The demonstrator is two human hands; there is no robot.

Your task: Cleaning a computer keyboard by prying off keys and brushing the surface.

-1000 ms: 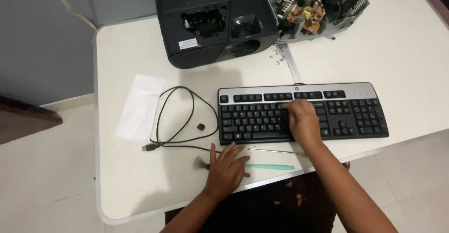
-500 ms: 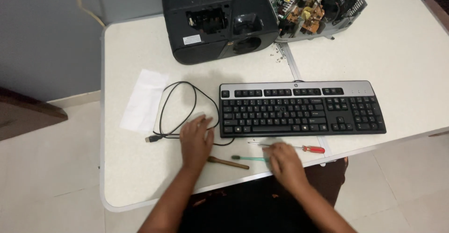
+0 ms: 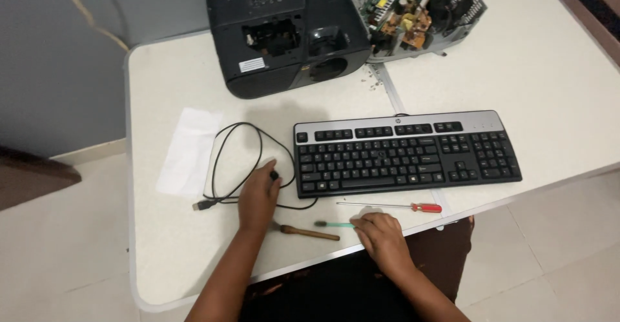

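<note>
1. Keyboard (image 3: 407, 154) flat on the white worktop (image 3: 549, 70), long axis running left to right, slightly tilted down toward the right; black keys, silver top strip, hard plastic, rectangular.
2. Left hand (image 3: 258, 199) laid palm down just beside the keyboard's left end, on the black cable (image 3: 223, 160) that loops round to a small plug; fingers together around a small dark piece at the tips, grip not clear enough to tell.
3. Right hand (image 3: 382, 237) resting at the near edge of the worktop, fingers curled loosely, touching the end of a thin teal-handled tool (image 3: 332, 224) lying left to right.
4. Wooden-handled tool (image 3: 309, 233) between the hands, pointing right, slightly angled.
5. Red-handled screwdriver (image 3: 391, 206) just below the keyboard, slim metal shaft pointing left, handle to the right.
6. Black projector (image 3: 284, 31) at the far side, glossy, rounded, top opened.
7. Exposed circuit board (image 3: 413, 12) beside it in a metal cage.
8. White paper sheet (image 3: 190, 151) left of the cable.
</note>
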